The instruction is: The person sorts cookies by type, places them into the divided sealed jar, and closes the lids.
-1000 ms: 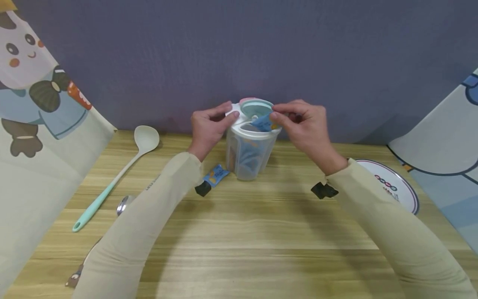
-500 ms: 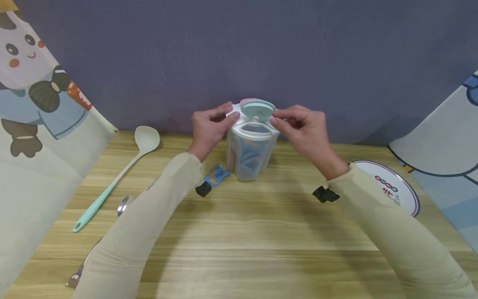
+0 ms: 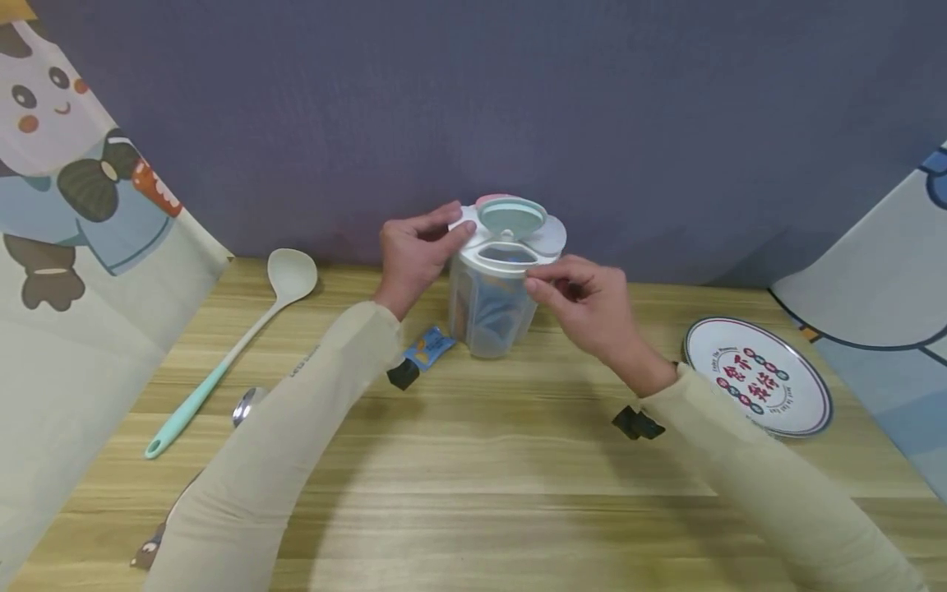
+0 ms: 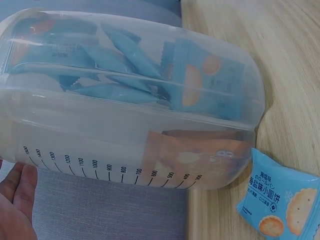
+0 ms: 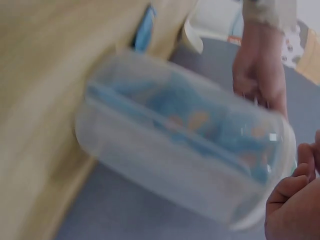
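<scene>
A clear plastic storage container (image 3: 491, 316) with a white lid stands at the back of the table. Its pale green flap (image 3: 512, 216) is raised above an opening. Blue biscuit packets (image 4: 117, 60) fill one compartment, and an orange-brown packet (image 4: 195, 155) lies at the bottom of another. My left hand (image 3: 416, 255) grips the lid's left edge, thumb on top. At the front right of the rim is my right hand (image 3: 592, 308), fingers bent, nothing visible between them; whether it touches the rim I cannot tell. A blue biscuit packet (image 3: 429, 349) lies on the table beside the container.
A pale ladle (image 3: 290, 275) with a green handle lies at the left. A shiny metal object (image 3: 247, 406) is partly covered by the left sleeve. To the right is a white plate (image 3: 802, 403) with printed lettering. A dark wall stands directly behind the container.
The blue packet that my right hand pinched over the opening is gone from its fingers. That hand has come down and toward me along the rim. My left hand has kept its place.
</scene>
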The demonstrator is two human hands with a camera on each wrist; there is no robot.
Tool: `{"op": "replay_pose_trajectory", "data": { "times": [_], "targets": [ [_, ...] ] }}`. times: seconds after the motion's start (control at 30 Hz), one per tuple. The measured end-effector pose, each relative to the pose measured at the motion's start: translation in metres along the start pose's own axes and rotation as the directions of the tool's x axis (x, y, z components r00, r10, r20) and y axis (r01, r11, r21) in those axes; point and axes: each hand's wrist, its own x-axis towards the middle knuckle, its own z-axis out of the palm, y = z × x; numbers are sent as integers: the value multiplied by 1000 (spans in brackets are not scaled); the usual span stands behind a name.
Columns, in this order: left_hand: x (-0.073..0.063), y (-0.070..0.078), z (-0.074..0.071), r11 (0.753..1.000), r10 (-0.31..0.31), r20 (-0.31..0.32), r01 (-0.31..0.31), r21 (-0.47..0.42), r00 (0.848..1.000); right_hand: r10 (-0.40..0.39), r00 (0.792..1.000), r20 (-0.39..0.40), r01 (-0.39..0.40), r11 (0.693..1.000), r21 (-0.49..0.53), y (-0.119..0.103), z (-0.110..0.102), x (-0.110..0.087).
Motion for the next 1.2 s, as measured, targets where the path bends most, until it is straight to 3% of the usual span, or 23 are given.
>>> {"op": "replay_pose_trajectory", "data": {
  "times": [0.1, 0.27, 0.63, 0.83, 1.07, 1.13, 1.2],
  "targets": [
    [0, 1, 0, 1000, 3, 1, -3, 5, 1000, -18, 999, 42, 15, 997, 72, 2, 12, -10],
    [-1, 2, -1, 1000, -11, 16, 11, 12, 1000, 21, 998, 67, -30, 991, 132, 4, 29, -24],
    [-2, 4, -1, 999, 4, 25, -5, 33, 1000, 175, 982, 72, -180, 981, 71, 11, 61, -45],
    [-1, 3, -2, 1000, 9, 30, -10, 23, 1000, 310, 944, 114, -312, 950, 1, 18, 81, -53],
    [-1, 4, -3, 1000, -7, 30, 6, 28, 1000, 370, 910, 186, -363, 929, -72, 29, 106, -56],
    [-1, 4, -2, 1000, -5, 29, 4, 27, 1000, 407, 890, 206, -404, 913, -58, 31, 111, -56],
    [-1, 4, -2, 1000, -6, 28, 5, 25, 1000, 466, 854, 230, -471, 881, -33, 33, 116, -57]
  ]
}}
